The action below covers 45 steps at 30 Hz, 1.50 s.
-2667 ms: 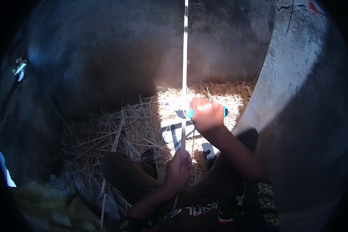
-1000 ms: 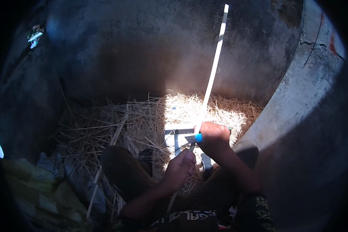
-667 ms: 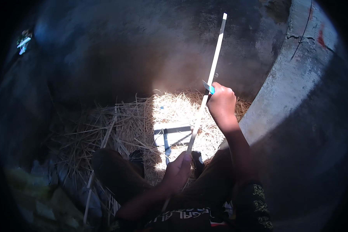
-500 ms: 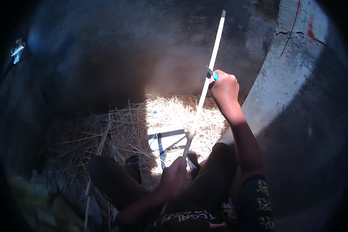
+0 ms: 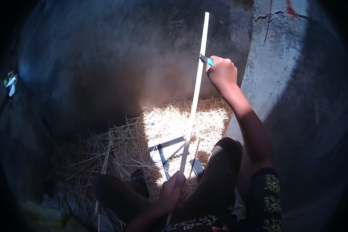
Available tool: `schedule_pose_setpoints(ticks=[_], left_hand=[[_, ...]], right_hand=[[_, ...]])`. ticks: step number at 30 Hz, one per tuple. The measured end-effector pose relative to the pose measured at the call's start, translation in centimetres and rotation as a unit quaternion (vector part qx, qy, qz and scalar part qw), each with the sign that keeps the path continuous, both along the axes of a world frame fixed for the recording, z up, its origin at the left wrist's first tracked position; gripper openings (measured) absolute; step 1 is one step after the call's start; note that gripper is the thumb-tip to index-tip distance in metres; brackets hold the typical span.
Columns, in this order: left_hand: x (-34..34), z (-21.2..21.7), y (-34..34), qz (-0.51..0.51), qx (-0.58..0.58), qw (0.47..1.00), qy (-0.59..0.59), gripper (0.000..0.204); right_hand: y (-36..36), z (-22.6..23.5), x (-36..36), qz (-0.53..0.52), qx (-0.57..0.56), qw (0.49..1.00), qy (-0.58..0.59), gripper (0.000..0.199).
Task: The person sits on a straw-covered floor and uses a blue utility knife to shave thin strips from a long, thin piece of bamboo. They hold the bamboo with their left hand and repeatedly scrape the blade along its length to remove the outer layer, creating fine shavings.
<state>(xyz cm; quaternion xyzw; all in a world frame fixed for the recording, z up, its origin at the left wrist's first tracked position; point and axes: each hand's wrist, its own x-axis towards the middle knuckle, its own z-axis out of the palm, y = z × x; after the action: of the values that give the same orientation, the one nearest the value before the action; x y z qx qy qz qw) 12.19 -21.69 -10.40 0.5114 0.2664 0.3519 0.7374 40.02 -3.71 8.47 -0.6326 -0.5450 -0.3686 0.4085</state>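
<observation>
We are gripping the pale stick [image 5: 193,104] with our left hand [image 5: 173,190] above the straw [image 5: 170,123], our right hand [image 5: 221,73] clenching a blue-handled knife [image 5: 205,59] against it.

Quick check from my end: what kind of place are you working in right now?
Likely a rough outdoor or farmyard work corner, partly sunlit. Loose straw covers the ground, a cracked concrete wall rises at the right, and the right hand runs a blue-handled knife along a long pale stick.

Rustic work yard, straw shavings [image 5: 181,123], concrete wall [image 5: 294,77]

straw pile [image 5: 143,143] on ground | grey concrete wall [image 5: 294,77] right | pale scrap [image 5: 10,81] far left
</observation>
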Motion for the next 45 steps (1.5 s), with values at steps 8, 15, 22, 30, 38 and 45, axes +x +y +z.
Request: schedule_pose_setpoints(ticks=[8,15,22,30,38,45], left_hand=[[-0.4,2.4,0.7,0.001,-0.001,0.999,0.051,0.034],[-2.2,4.4,-0.6,-0.008,0.042,0.991,0.123,0.035],[-5.1,4.1,-5.2,-0.012,0.050,0.982,0.183,0.036],[-8.2,1.6,-6.5,-0.005,-0.097,0.981,0.166,0.034],[-8.7,-0.2,-7.9,-0.091,-0.208,0.974,0.013,0.035],[-6.7,-2.4,-9.6,-0.078,-0.207,0.973,0.062,0.036]], right_hand=[[-3.8,0.2,0.2,0.036,-0.018,0.996,-0.085,0.007],[-6.0,0.1,0.6,0.080,-0.036,0.995,-0.041,0.004],[-4.0,0.9,7.2,-0.012,-0.007,0.996,0.087,0.013],[-6.5,-0.6,6.6,0.033,-0.002,0.996,0.088,0.014],[-10.3,-5.2,0.2,0.214,-0.063,0.973,-0.055,0.008],[-7.6,-1.6,4.1,0.128,0.044,0.990,0.028,0.011]])
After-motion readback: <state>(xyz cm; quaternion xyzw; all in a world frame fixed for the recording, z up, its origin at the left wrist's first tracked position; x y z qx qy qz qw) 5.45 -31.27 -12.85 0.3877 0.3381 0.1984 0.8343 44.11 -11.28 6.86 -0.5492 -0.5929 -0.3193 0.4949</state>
